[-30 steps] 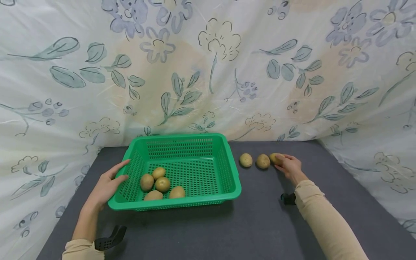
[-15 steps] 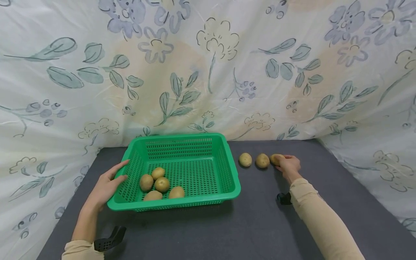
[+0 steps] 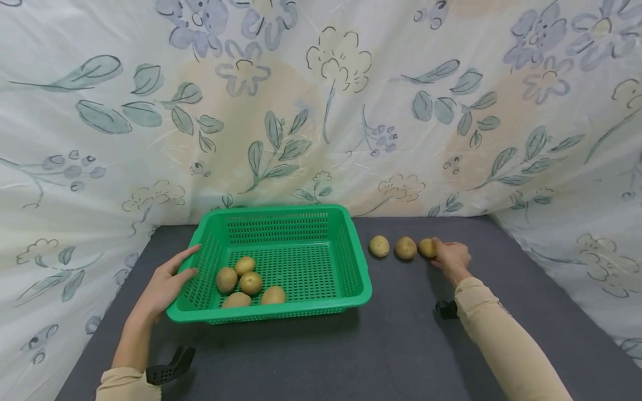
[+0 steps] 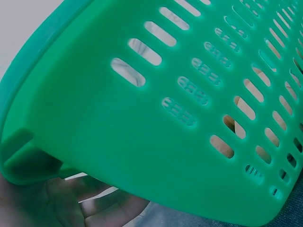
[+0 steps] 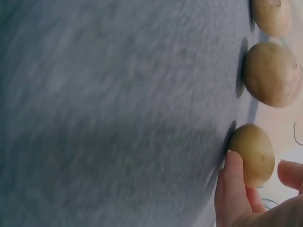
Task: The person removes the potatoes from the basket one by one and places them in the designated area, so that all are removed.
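Observation:
A green plastic basket (image 3: 321, 305) with slotted walls stands left of centre in the head view. My left hand (image 3: 161, 287) grips its left rim, thumb over the edge; in the left wrist view other fingers (image 4: 113, 208) show below the rim. Inside the basket several potatoes (image 3: 251, 284) lie toward the near left. To its right, three potatoes stand in a row: a left one (image 3: 379, 247), a middle one (image 3: 405, 248) and a right one (image 3: 427, 248). My right hand (image 3: 451, 259) is at the right potato, fingertips touching its side and thumb standing apart from it.
A dark grey tabletop (image 3: 301, 362) carries everything. Floral cloth (image 3: 331, 111) hangs close behind the basket and potatoes and along both sides. Black wrist mounts (image 3: 170, 367) stick out from both forearms.
The right hand first pinches the right potato while it turns a little in place, then its fingers loosen and draw slightly rightward. Left hand and basket stay put.

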Action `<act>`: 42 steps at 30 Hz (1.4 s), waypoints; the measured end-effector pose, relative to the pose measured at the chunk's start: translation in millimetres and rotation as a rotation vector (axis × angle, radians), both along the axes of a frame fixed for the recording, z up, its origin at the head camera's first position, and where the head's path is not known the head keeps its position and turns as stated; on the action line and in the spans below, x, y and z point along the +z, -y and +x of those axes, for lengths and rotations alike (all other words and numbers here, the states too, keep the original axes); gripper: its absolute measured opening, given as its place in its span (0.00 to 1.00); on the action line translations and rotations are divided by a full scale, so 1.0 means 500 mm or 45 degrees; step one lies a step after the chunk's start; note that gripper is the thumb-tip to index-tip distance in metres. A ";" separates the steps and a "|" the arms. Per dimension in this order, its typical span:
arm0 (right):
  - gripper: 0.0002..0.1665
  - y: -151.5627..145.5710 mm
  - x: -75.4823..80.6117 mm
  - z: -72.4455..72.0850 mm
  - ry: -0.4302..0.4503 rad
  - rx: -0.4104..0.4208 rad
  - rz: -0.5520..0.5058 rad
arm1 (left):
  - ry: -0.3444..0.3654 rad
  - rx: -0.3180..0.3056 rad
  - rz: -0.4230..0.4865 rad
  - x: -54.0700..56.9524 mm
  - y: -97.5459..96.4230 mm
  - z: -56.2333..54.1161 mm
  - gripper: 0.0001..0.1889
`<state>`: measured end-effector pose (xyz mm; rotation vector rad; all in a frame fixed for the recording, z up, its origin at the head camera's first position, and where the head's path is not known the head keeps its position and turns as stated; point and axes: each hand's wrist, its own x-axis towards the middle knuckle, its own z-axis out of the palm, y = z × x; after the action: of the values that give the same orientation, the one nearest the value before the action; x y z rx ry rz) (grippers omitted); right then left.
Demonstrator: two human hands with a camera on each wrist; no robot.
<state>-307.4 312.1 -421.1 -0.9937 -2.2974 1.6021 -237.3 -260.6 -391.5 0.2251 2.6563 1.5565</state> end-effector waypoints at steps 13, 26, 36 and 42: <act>0.35 -0.018 -0.009 0.004 0.009 0.061 0.052 | 0.002 0.002 0.006 -0.003 0.001 0.000 0.30; 0.39 -0.083 0.062 -0.023 -0.043 0.109 0.395 | -0.015 -0.017 0.013 0.010 -0.003 -0.014 0.30; 0.51 -0.191 -0.029 -0.179 -0.305 0.386 0.364 | 0.007 0.001 0.002 0.005 -0.001 -0.010 0.30; 0.46 -0.038 0.132 -0.062 -0.288 0.631 0.158 | 0.013 0.007 0.014 -0.001 -0.001 -0.006 0.30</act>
<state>-338.3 331.3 -355.1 -0.2022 -2.5640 1.5990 -240.1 -260.3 -391.9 0.2097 2.6441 1.5696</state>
